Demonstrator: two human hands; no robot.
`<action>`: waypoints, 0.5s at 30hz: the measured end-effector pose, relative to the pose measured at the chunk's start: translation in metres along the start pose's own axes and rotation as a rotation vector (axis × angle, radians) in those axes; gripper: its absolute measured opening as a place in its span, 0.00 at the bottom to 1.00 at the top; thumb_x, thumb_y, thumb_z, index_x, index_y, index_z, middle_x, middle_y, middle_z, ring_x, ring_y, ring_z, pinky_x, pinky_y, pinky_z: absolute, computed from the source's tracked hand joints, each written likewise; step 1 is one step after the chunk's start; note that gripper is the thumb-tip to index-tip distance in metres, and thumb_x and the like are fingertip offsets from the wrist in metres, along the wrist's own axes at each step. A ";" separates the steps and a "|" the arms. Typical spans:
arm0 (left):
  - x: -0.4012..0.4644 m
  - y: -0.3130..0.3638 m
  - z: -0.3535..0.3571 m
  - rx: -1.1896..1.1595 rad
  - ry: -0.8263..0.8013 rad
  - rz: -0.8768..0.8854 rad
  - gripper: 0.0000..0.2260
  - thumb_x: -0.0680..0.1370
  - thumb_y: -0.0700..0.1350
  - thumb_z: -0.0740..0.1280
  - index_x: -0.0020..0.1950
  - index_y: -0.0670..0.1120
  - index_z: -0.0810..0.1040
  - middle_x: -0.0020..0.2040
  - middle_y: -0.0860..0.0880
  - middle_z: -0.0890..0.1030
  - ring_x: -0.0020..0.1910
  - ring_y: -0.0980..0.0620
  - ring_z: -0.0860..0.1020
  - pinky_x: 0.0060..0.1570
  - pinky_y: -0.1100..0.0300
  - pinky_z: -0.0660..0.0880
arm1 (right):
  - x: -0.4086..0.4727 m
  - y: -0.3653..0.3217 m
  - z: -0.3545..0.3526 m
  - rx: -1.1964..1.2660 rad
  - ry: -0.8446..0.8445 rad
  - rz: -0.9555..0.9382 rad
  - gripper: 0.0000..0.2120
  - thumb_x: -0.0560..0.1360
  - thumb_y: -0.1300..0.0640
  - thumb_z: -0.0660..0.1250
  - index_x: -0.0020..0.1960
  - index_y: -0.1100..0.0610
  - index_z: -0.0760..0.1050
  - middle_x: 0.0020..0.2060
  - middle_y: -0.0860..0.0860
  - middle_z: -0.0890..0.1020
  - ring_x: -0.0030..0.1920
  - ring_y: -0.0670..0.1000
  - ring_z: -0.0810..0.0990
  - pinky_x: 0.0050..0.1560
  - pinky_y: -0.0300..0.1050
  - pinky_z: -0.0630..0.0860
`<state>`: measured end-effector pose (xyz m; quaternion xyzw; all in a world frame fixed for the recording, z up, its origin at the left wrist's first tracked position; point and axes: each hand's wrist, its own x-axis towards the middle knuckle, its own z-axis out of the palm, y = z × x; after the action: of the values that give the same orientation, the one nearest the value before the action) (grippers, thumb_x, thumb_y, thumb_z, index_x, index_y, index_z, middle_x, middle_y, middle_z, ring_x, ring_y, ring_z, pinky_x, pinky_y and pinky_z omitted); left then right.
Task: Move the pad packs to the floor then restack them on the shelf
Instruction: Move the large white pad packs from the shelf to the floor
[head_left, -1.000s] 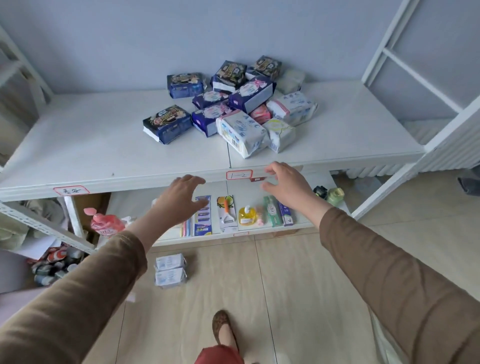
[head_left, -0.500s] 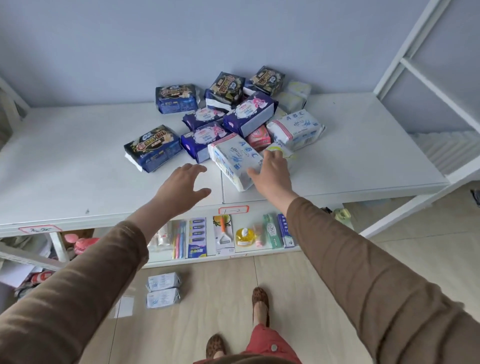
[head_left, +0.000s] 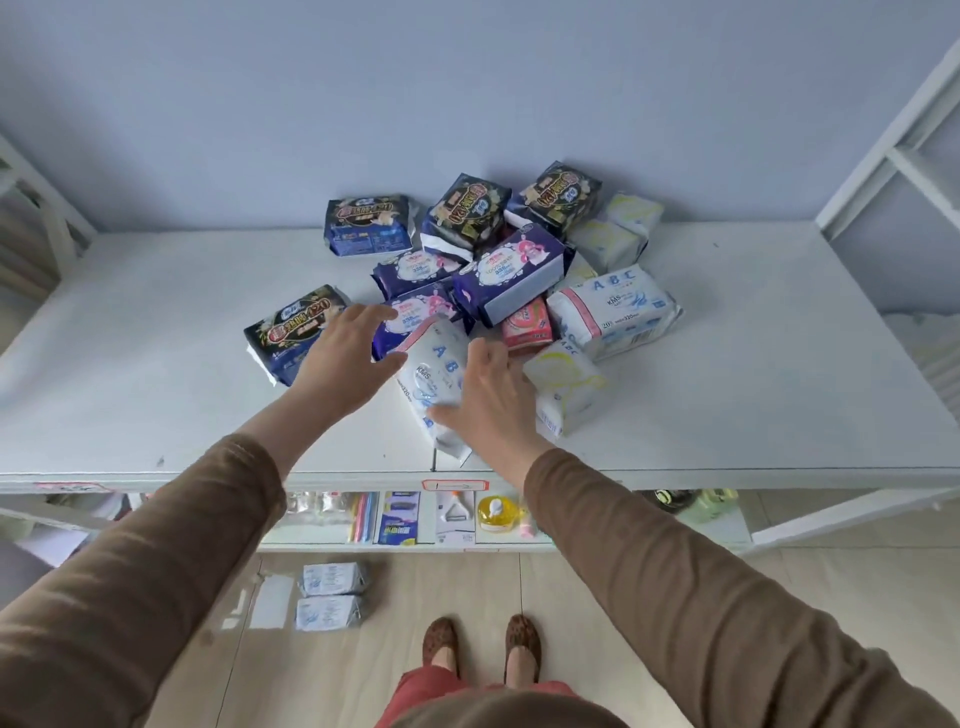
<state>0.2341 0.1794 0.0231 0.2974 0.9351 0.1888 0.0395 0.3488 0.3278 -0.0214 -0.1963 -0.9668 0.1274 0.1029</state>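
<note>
Several pad packs lie in a loose pile on the white shelf top (head_left: 753, 374). Among them are a dark blue pack (head_left: 288, 327), a purple pack (head_left: 511, 270) and a large white ABC pack (head_left: 615, 309). At the pile's front a second white ABC pack (head_left: 436, 364) is tilted up on its edge. My right hand (head_left: 493, 400) grips its right side, thumb across the front. My left hand (head_left: 348, 358) is spread beside its left edge, thumb at the wrapper. Two small pale packs (head_left: 332, 579) lie on the floor below.
A lower shelf (head_left: 649, 543) holds small toiletries, among them a yellow bottle (head_left: 497, 514) and toothbrushes. White frame posts (head_left: 883, 156) rise at the right and left. My feet (head_left: 440, 644) stand on the tiled floor in front of the shelf.
Both hands have reached forward from the shelf's front edge to the pile. The right hand has taken hold of the front white ABC pack and tipped it up; the left hand has closed in beside it.
</note>
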 end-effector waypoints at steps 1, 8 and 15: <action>0.004 -0.001 -0.002 0.000 0.005 0.004 0.24 0.77 0.54 0.68 0.72 0.51 0.68 0.70 0.47 0.70 0.72 0.45 0.66 0.69 0.45 0.66 | 0.000 -0.004 0.002 0.019 -0.020 -0.006 0.37 0.63 0.36 0.75 0.58 0.57 0.62 0.54 0.56 0.72 0.49 0.57 0.75 0.44 0.49 0.74; 0.034 0.005 -0.012 0.032 0.015 0.080 0.23 0.78 0.54 0.67 0.71 0.50 0.69 0.67 0.47 0.73 0.66 0.46 0.71 0.65 0.49 0.67 | 0.016 0.004 0.002 0.487 -0.499 0.218 0.51 0.63 0.39 0.77 0.76 0.53 0.54 0.69 0.54 0.70 0.67 0.58 0.71 0.66 0.54 0.70; 0.071 0.044 -0.016 -0.021 -0.004 0.178 0.21 0.80 0.55 0.63 0.71 0.50 0.70 0.70 0.47 0.72 0.69 0.46 0.68 0.67 0.48 0.66 | 0.017 0.045 -0.047 0.758 -0.388 0.359 0.41 0.62 0.40 0.76 0.72 0.42 0.63 0.60 0.43 0.77 0.59 0.50 0.78 0.60 0.51 0.76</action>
<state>0.1963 0.2479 0.0567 0.3795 0.9027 0.2007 0.0276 0.3613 0.3842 0.0132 -0.2818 -0.8041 0.5220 -0.0393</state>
